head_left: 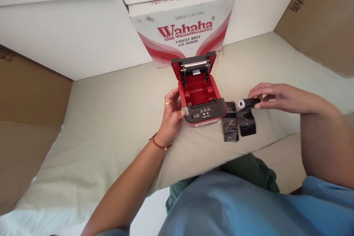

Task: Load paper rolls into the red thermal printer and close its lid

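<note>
A small red and black receipt printer (203,114) stands on the cloth-covered surface with its lid (193,65) raised. Its red paper compartment (197,91) holds nothing. My left hand (173,112) grips the printer's left side, thumb at the front panel and fingers along the outer wall. To the right of the printer, my right hand (269,96) has its thumb and fingertips closed on the end of a black-wrapped paper roll (250,103). The roll's pale end faces the printer. Two crinkled black wrapper pieces (230,127) lie just below it; whether they join the roll is unclear.
A Wahaha water carton (188,31) stands right behind the printer, against white boxes (72,33). Brown cardboard boxes flank both sides, one on the left (24,125) and one on the right (320,18). The pale cloth (110,118) ends at a front edge near my body.
</note>
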`<state>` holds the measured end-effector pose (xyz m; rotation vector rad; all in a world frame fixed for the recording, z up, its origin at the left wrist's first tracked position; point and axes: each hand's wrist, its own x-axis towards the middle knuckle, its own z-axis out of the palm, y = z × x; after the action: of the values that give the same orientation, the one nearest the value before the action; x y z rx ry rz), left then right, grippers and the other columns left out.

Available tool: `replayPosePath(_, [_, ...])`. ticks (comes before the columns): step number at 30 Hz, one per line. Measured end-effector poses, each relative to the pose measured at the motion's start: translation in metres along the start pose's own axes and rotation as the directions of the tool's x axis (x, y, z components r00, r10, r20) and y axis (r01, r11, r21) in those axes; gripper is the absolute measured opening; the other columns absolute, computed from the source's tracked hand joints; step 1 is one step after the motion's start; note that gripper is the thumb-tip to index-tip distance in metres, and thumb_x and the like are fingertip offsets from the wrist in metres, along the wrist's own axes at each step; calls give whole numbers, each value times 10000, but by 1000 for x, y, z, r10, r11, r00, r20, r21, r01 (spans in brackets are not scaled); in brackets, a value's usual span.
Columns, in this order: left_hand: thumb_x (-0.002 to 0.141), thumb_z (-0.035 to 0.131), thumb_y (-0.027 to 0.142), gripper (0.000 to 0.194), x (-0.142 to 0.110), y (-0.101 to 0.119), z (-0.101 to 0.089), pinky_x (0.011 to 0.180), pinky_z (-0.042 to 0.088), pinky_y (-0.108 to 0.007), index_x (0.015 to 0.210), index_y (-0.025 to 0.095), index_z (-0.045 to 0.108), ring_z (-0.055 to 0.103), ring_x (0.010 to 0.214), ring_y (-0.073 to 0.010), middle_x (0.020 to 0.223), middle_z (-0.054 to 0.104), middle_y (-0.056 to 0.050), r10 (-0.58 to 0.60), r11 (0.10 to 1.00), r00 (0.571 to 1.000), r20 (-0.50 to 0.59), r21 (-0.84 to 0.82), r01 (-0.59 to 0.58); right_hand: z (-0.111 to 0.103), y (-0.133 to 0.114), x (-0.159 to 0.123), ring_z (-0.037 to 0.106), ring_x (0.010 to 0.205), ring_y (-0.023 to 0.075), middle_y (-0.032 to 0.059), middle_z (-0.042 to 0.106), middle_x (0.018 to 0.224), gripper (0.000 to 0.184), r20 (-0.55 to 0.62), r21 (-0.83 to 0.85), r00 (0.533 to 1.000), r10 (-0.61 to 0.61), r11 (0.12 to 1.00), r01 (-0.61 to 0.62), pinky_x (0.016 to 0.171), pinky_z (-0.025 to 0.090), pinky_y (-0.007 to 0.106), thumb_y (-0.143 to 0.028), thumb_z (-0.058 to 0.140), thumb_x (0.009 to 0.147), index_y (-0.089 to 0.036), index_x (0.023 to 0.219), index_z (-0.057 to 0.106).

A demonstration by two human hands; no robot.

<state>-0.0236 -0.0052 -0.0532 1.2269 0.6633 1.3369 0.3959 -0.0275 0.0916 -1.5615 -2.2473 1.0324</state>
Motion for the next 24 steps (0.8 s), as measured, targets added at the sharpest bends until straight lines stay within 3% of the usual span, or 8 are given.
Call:
replayPosePath(3, [821,1004,648,842,0,-1,0,1349,522,-532,1547,435,636,505,1672,-346,1727,578,-42,6,1000,1000,2,-1,-6,-26,-34,-12,725,803,212,79,819,1002,457,102,152,984,-144,980,128,705,558,398,-773,854,946,-389,1174,949])
replayPosePath(5, [814,1011,639,843,0,-1,1,1331,538,-525,1544,440,638,512,1661,-341,1712,585,-37,8,1000,1000,5,-5,-8,-32,-53,-7,586,620,133,3,677,746,488,120,271,966,-230,944,191,619,458,369,-809,872,920,-365,1103,958])
replayPosePath(7, [811,1014,640,841,0,-1,1,1319,547,-520,1539,441,643,525,1649,-339,1703,592,-35,6,1000,1000,1,-7,-6,-25,-69,11,478,556,103,-55,549,641,528,117,328,956,-267,919,217,595,402,354,-817,902,880,-335,1090,954])
replayPosePath(11, [825,1003,635,827,0,2,3,1354,513,-535,1541,431,644,516,1666,-344,1727,587,-40,4,1000,1000,-14,-8,-4,16,-96,67,477,605,131,-79,558,664,542,44,283,987,-156,949,138,640,419,335,-655,925,879,-284,1274,913])
replayPosePath(16, [850,993,637,827,0,2,4,1411,443,-560,1556,428,617,480,1701,-341,1738,578,-39,7,1000,1000,30,-20,-7,56,-116,113,598,674,159,-57,670,722,395,-136,34,990,-30,999,35,715,453,328,-392,852,925,-233,1284,897])
replayPosePath(20, [850,988,641,836,1,-1,1,1428,420,-563,1560,425,604,463,1721,-347,1757,560,-40,9,1000,999,32,-11,-9,64,-125,128,688,760,200,-9,780,795,333,-192,-276,981,-1,960,-53,728,451,339,-282,818,950,-261,1267,915])
replayPosePath(24, [865,968,652,833,1,-3,0,1423,429,-574,1577,435,593,464,1722,-346,1768,554,-37,18,1000,999,45,12,-18,67,-132,135,774,925,277,46,879,967,377,-219,-437,975,29,891,-125,746,472,368,-300,801,973,-312,1333,910])
